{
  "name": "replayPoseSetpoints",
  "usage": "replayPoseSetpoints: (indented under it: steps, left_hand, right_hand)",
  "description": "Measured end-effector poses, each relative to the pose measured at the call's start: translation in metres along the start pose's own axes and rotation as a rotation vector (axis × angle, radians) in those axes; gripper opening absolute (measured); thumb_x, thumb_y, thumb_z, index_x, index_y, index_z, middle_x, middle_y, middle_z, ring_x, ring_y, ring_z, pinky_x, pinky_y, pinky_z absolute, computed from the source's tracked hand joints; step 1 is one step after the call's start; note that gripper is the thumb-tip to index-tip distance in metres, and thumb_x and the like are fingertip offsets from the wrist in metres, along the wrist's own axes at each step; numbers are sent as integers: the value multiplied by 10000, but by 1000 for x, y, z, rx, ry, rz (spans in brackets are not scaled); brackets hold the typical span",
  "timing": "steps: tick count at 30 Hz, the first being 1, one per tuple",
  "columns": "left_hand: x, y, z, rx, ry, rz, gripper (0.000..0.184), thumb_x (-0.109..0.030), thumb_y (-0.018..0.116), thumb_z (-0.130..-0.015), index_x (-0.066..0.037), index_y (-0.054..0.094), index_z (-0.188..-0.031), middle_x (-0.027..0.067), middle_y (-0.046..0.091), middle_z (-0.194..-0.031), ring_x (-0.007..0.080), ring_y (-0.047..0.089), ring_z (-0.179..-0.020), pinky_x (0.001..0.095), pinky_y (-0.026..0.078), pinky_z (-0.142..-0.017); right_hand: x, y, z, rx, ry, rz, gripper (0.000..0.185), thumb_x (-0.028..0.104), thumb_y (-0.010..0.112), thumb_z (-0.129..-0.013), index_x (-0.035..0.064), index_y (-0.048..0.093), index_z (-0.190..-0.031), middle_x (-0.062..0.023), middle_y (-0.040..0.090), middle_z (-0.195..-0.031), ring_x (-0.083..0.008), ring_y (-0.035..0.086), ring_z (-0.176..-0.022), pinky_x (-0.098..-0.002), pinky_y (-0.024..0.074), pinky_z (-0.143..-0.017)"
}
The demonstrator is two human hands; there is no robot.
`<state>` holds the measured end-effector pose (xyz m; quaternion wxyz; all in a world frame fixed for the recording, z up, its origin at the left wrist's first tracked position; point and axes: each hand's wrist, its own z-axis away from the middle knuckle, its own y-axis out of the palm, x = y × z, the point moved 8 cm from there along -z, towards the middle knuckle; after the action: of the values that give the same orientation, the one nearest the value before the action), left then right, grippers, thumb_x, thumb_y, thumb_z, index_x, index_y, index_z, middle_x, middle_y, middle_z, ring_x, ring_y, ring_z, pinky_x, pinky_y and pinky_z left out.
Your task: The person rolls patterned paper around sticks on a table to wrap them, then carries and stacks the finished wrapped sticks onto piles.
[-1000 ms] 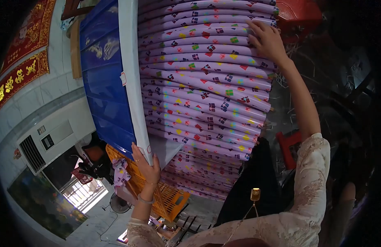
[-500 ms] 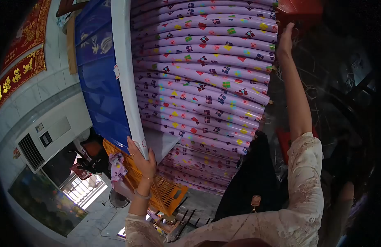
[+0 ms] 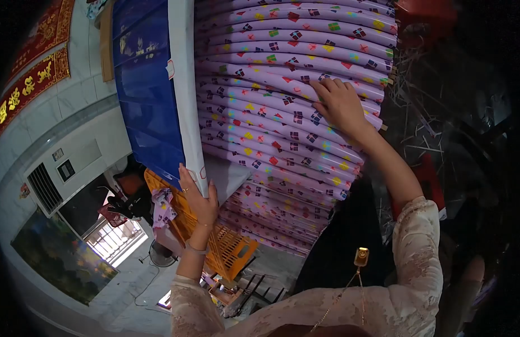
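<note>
A large stack of purple rolls (image 3: 282, 132), printed with small coloured gift boxes, fills the middle. My right hand (image 3: 340, 106) rests on the upper rolls near their right ends, its fingers apart and slightly bent, with nothing held. Along the left side of the rolls runs a long white edge (image 3: 184, 84) of a sheet or board, with a blue panel (image 3: 150, 106) beyond it. My left hand (image 3: 200, 203) is at the lower end of the white edge, fingers on its outer side and thumb on the inner side.
An orange plastic crate (image 3: 229, 253) stands below the left hand. A white air conditioner (image 3: 74, 163) and red banners (image 3: 29, 84) are at the left. Scraps of strips (image 3: 420, 112) lie on the dark floor at the right, near red objects (image 3: 426, 19).
My right hand has moved left and down from beyond the rolls' right ends onto the rolls. My left hand stays on the white edge. The view has shifted slightly.
</note>
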<state>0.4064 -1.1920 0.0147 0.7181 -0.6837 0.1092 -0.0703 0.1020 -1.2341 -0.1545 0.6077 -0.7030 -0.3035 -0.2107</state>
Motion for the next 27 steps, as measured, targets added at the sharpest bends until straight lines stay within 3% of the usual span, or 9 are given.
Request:
replayPoseSetpoints:
  steps: [8, 18, 27]
  left_hand:
    - [-1, 0, -1, -8, 2, 5, 666, -127, 544, -773, 36, 181, -1307, 231, 221, -1342, 372, 218, -1242, 432, 162, -1009]
    - [2, 0, 0, -21, -10, -24, 668, -137, 544, -775, 34, 181, -1309, 217, 235, -1341, 357, 224, -1245, 431, 170, -1005]
    - [2, 0, 0, -36, -7, -42, 662, -148, 543, -781, 33, 186, -1308, 219, 250, -1335, 359, 243, -1236, 434, 172, -1004]
  right_hand:
    - [12, -9, 2, 113, -209, -66, 337, 169, 576, -714, 59, 524, -1029, -70, 516, -911, -226, 503, -859, -323, 373, -750]
    - [10, 4, -2, 194, -106, -90, 318, 190, 562, -752, 37, 514, -1027, -93, 490, -959, -227, 479, -898, -330, 369, -766]
    - [17, 13, -2, 222, -249, -64, 348, 189, 532, -782, 23, 487, -1085, -104, 467, -976, -240, 451, -919, -343, 344, -769]
